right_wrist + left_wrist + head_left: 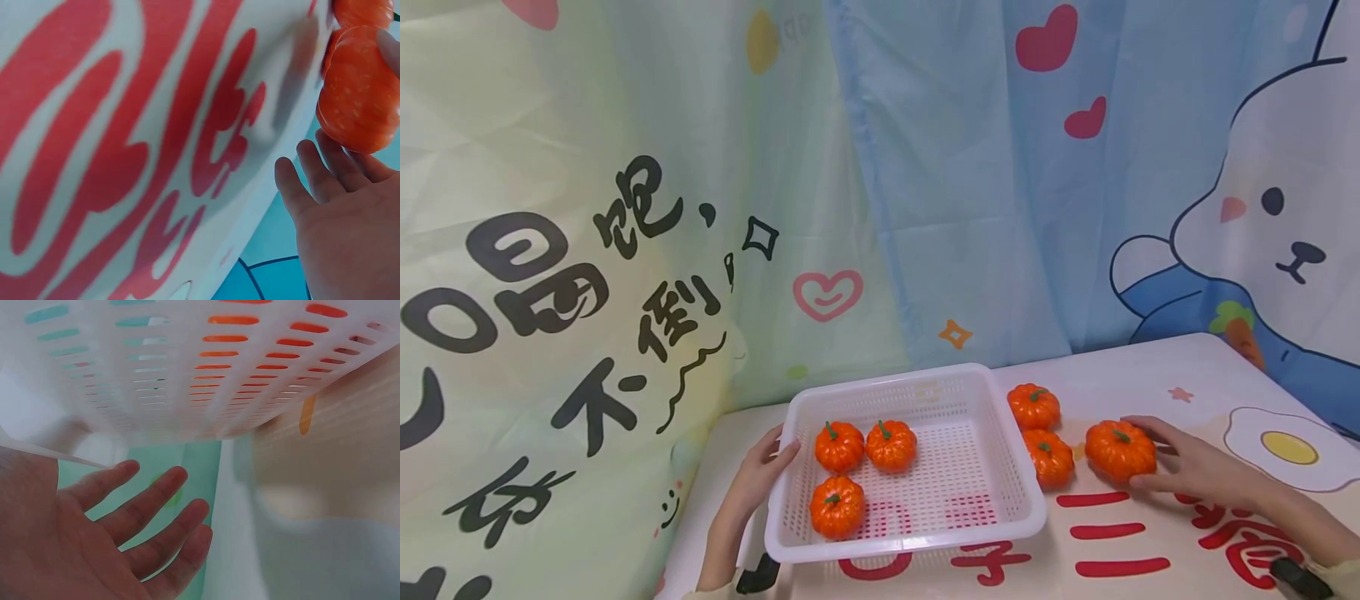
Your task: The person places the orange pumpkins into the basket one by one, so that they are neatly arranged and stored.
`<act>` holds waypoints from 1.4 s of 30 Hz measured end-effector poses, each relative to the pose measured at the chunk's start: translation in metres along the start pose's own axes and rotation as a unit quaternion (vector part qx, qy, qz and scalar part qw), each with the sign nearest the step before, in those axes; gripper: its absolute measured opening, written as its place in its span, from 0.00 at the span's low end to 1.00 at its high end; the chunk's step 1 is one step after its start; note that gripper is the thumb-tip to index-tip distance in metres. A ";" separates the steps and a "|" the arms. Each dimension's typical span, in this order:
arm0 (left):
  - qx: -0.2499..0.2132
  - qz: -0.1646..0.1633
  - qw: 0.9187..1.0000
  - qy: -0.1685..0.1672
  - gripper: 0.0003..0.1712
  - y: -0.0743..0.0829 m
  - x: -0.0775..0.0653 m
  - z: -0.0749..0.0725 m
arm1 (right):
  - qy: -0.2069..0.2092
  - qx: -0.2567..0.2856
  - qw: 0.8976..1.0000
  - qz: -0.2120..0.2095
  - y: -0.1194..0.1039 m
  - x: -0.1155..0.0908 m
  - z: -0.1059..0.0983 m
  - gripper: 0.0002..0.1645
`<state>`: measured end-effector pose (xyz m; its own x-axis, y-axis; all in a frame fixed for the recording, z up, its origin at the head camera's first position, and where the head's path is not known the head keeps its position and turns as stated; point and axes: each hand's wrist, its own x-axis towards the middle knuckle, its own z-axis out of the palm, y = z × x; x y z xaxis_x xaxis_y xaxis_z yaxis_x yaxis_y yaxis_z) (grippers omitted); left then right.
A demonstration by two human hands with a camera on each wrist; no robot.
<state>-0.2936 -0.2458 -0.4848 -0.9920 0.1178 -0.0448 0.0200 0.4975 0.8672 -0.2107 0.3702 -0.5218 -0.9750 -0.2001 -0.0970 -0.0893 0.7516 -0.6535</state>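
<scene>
A white plastic basket (880, 546) with slotted walls stands on the table, with three small orange toy pumpkins inside, one of them at its front left (838, 507). My left hand (758, 471) holds the basket's left rim, thumb over the edge; in the left wrist view its fingers (153, 515) extend along the outside. To the right of the basket, my right hand (1187, 467) grips another orange pumpkin (1120, 451) between thumb and fingers. In the right wrist view this pumpkin (359, 94) appears raised off the tabletop, its far side hidden.
Two more pumpkins, one behind (1033, 407) and one in front (1049, 458), sit against the basket's right side. The tablecloth (1120, 533) bears red lettering and a printed egg. A patterned curtain (940, 208) hangs behind the table.
</scene>
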 end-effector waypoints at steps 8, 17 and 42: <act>0.003 0.000 1.000 0.002 0.34 0.000 -0.001 0.000 | 0.025 0.017 0.999 -0.013 -0.016 0.000 -0.011 0.55; -0.004 0.003 1.000 -0.001 0.33 0.000 -0.002 0.000 | 0.048 0.014 0.997 -0.062 -0.040 0.009 -0.026 0.54; -0.004 0.003 1.000 0.010 0.32 -0.002 0.000 0.001 | -0.050 -0.001 0.991 -0.122 -0.168 0.070 -0.037 0.53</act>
<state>-0.2938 -0.2456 -0.4870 -0.9942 0.1038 -0.0288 0.0258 0.4892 0.8718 -0.2713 0.2538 -0.3911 -0.8992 -0.4375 -0.0104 -0.3205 0.6746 -0.6650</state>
